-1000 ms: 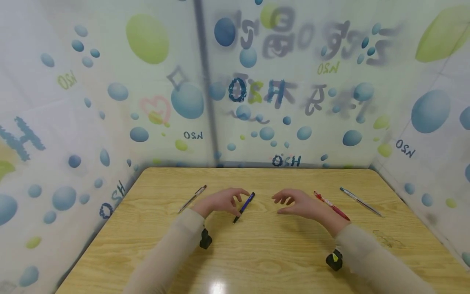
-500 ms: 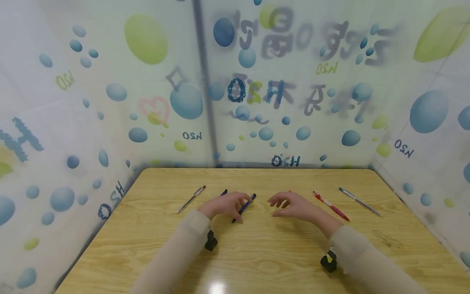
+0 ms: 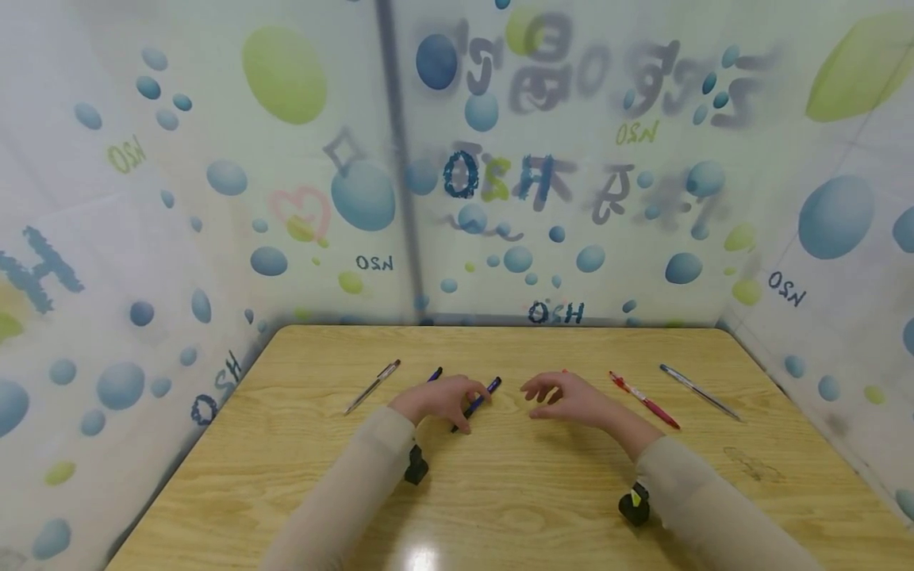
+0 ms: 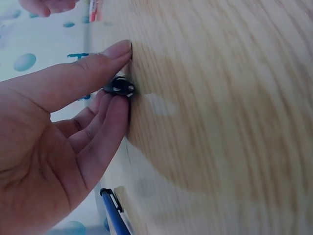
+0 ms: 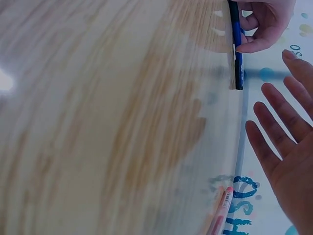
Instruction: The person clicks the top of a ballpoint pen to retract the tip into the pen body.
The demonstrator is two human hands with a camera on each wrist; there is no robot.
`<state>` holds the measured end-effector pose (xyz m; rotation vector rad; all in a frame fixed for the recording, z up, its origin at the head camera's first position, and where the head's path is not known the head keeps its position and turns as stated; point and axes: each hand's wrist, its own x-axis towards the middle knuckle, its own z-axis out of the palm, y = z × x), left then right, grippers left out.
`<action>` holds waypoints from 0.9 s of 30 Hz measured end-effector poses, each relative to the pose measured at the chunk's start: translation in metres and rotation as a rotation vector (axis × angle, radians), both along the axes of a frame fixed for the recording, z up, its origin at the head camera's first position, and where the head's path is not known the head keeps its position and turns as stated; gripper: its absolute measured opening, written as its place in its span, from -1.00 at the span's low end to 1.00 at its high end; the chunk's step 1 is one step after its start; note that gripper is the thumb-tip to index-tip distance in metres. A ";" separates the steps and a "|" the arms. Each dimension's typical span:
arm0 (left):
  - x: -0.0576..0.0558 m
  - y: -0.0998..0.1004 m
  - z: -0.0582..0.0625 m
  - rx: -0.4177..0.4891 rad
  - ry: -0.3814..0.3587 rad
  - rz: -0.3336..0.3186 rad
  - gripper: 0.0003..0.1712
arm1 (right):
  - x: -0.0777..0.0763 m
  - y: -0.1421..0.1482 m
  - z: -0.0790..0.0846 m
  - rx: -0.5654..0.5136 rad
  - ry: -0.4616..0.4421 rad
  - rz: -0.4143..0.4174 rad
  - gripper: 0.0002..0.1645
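My left hand (image 3: 443, 400) is low over a blue pen (image 3: 496, 385) with dark ends, which lies slanted on the table. Its curved thumb and index fingertip overlap the pen well apart along its length. In the left wrist view the dark pen end (image 4: 121, 87) shows between thumb and fingers, with a gap on the thumb side. The right wrist view has an index fingertip right at the pen's blue barrel (image 5: 236, 34). My right hand (image 3: 571, 399) hovers with fingers loosely bent, holding nothing; a pink-red pen (image 5: 222, 213) lies near it, mostly hidden in the head view.
Another blue pen (image 3: 436, 373) shows behind my left hand, partly covered. A clear pen with a dark end (image 3: 373, 387) lies farther left. On the right lie a red pen (image 3: 645, 400) and a clear pen with a blue end (image 3: 700, 392). Patterned walls enclose the wooden table (image 3: 500, 507).
My left hand has shifted right and come over the blue pen, whose far end has moved slightly right. Another blue pen has come into view behind it. My right hand has moved slightly left.
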<state>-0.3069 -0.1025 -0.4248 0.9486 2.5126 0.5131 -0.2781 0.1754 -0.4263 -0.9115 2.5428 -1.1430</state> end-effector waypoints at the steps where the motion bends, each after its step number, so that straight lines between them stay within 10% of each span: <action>1: 0.000 0.000 0.000 0.001 -0.005 0.002 -0.34 | 0.000 0.000 0.000 -0.003 0.001 -0.002 -0.55; 11: -0.001 0.000 0.002 0.021 -0.072 0.064 -0.38 | -0.005 -0.001 0.006 -0.043 0.004 -0.024 -0.54; 27: 0.011 0.002 0.008 0.380 -0.286 0.212 -0.33 | -0.004 -0.004 0.017 -0.186 0.066 -0.122 -0.53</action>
